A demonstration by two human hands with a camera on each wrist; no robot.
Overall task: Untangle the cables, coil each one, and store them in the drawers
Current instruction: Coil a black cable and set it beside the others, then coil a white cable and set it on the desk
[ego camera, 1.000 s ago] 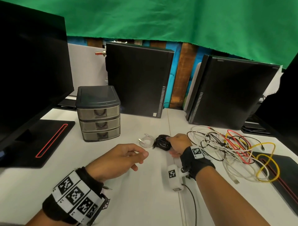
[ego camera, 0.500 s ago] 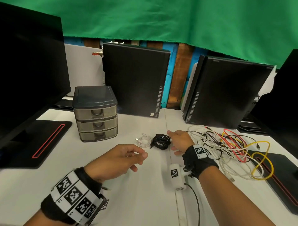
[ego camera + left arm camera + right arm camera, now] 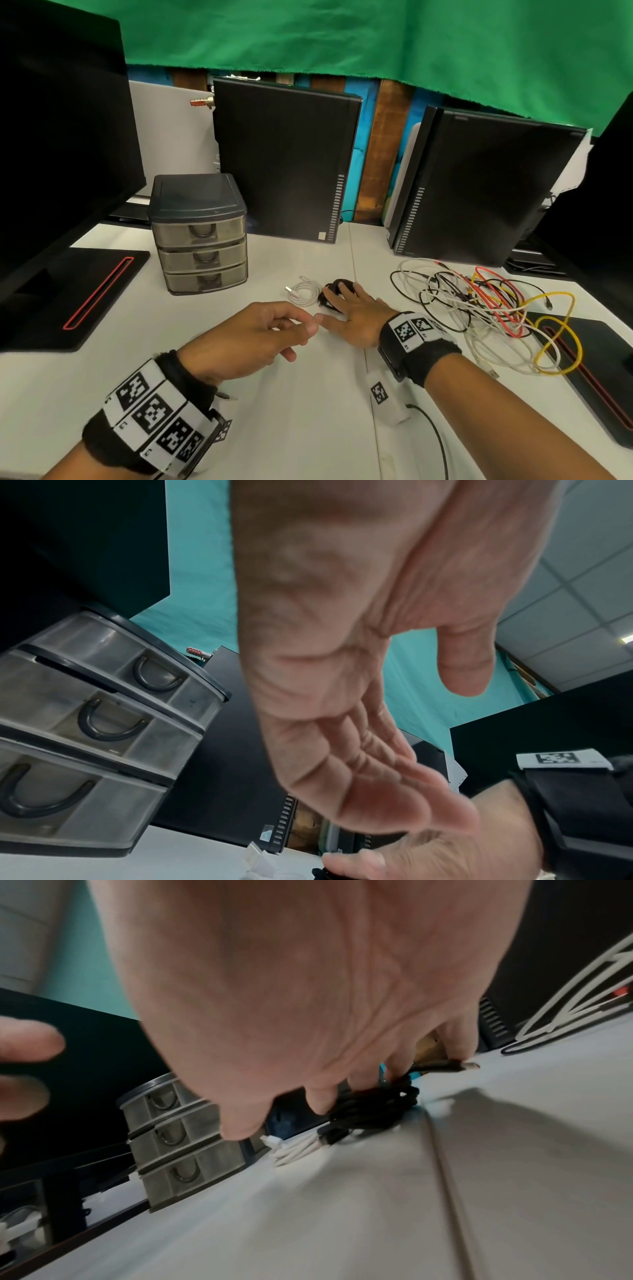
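**A:** Where are the hands?

**B:** Both are over a white table point(image 3: 308, 428). The right hand point(image 3: 356, 317) reaches forward, palm down, its fingers spread and fairly straight, with the fingertips point(image 3: 320, 1106) resting on top of a coiled black cable point(image 3: 373, 1110). They touch the coil without curling round it. The left hand point(image 3: 250, 337) hovers just beside it, holding nothing, its fingers loosely bent and relaxed.

**A:** And the other cables?

**B:** A coiled white cable point(image 3: 303, 291) lies on the table, touching the black coil on its left side. To the right of the right wrist sits a tangled heap of cables point(image 3: 479, 308) in white, black, red and yellow, partly overlapping a black mat point(image 3: 599, 359).

**A:** Where are the drawers?

**B:** A small three-drawer unit point(image 3: 200, 236) of smoky plastic stands to the left of the two coils, near them but apart. All three drawers are pushed in. Behind it stand two black computer cases point(image 3: 284, 161), with a green cloth point(image 3: 342, 34) hanging above.
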